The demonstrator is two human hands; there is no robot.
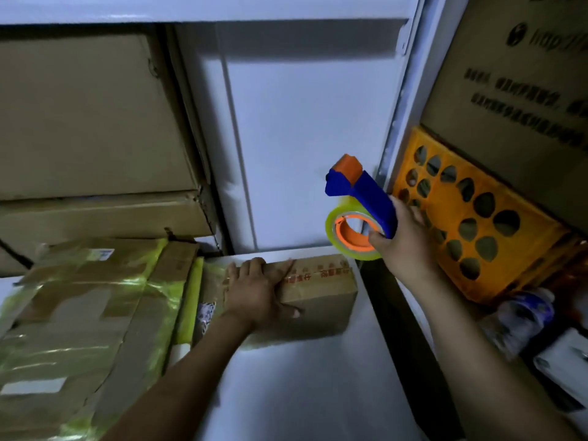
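A small brown cardboard box (321,291) with red printed tape lies on the white table (302,377). My left hand (257,291) rests flat on the box's left part, fingers spread over its top and thumb on its front side. My right hand (404,240) grips a blue and orange tape dispenser (359,192) that carries a roll of clear yellowish tape (350,235). The dispenser hangs in the air just above and to the right of the box, its orange head pointing up.
Flattened, taped cardboard (86,329) is piled on the left. Large cartons (86,122) stand behind it. An orange perforated crate (471,218) leans at the right under a printed carton (525,74). Bottles and white packets (525,316) lie at the lower right.
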